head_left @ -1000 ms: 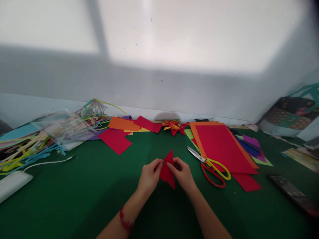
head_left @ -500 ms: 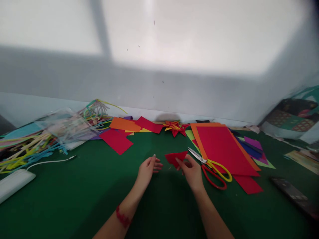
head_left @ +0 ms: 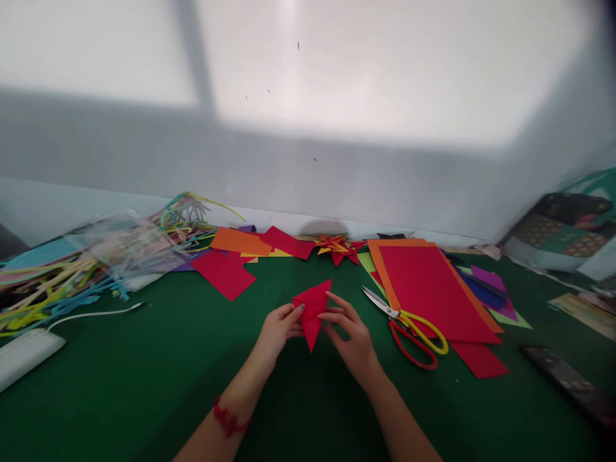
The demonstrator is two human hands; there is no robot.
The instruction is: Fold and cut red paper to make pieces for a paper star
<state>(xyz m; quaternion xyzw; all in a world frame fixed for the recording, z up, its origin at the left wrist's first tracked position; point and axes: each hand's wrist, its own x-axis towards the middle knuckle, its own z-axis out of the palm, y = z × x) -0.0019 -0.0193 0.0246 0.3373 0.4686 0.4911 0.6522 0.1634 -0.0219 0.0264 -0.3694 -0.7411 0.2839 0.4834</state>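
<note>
A folded red paper triangle (head_left: 312,308) is held upright over the green table (head_left: 144,372), pointed at top and bottom. My left hand (head_left: 276,330) pinches its left edge with fingertips. My right hand (head_left: 349,337) grips its right side, fingers curled along the paper. A red band circles my left wrist. Scissors with one yellow and one red handle (head_left: 409,324) lie just right of my right hand, blades pointing up-left.
A stack of red and orange sheets (head_left: 423,285) lies to the right, over purple and blue ones. Loose red and orange squares (head_left: 224,273) and a folded paper star (head_left: 339,247) sit near the wall. Coloured strips and a plastic bag (head_left: 96,256) crowd the left, beside a white device (head_left: 24,356). A dark remote (head_left: 568,382) lies far right.
Half a second ago only my right hand held the paper off to the right, my left hand open. Now both hands hold it at centre, turned upright.
</note>
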